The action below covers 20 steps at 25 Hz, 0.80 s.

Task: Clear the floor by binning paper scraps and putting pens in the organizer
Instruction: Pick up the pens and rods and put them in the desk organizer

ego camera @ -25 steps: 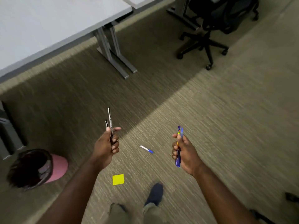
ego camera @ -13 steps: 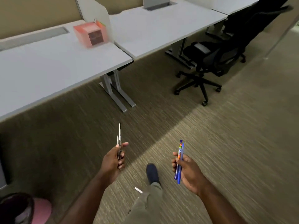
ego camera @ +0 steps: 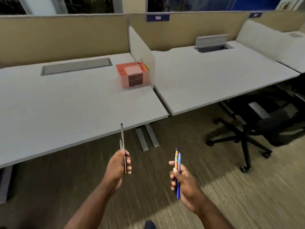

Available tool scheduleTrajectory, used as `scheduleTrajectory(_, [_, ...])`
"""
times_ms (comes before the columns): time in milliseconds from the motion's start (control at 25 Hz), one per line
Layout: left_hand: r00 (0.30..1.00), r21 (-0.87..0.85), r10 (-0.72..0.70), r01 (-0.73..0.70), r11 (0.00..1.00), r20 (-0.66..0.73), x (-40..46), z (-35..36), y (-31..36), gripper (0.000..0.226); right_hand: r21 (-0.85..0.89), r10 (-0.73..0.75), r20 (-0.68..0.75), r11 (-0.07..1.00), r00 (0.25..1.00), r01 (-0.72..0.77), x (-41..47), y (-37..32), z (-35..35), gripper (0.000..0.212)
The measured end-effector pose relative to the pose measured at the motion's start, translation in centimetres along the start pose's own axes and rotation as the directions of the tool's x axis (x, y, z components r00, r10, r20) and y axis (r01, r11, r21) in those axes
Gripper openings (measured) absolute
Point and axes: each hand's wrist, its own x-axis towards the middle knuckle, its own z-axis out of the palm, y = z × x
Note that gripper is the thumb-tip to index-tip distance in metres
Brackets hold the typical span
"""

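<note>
L hand w/ dark pens, R hand w/ blue pens

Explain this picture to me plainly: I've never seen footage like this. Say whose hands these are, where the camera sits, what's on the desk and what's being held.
There is no machine. A person wears a camera on the head, looking forward and down, so both arms reach in from below. The left hand grips two thin dark pens. The right hand grips a bunch of blue and orange pens. Ahead, on the grey desk, stands a pink organizer beside a divider panel. A black office chair stands at right.
</note>
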Motion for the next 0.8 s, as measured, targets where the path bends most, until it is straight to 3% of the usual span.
scheduleTrajectory(360, [0.996, 0.146, 0.035, -0.022, 0.989, -0.087, 13.3, 1.4, 9.1, 0.029, 0.004, 0.061, 0.199, 0.998, 0.978, -0.063, 19.1, -11.8, 3.8, 0.029])
scheduleTrajectory(520, [0.985, 0.035, 0.040, -0.035, 0.999, -0.169, 19.1, 2.3, 11.6, 0.034, -0.052, 0.132, 0.272, 0.991, 0.953, -0.122, 27.6, -15.8, 5.1, 0.027])
scheduleTrajectory(800, [0.964, 0.118, 0.078, -0.050, 0.992, -0.254, 27.1, -0.4, 15.8, 0.033, -0.310, 0.129, 0.393, 0.951, 0.910, -0.001, 38.2, -21.9, 9.6, 0.025])
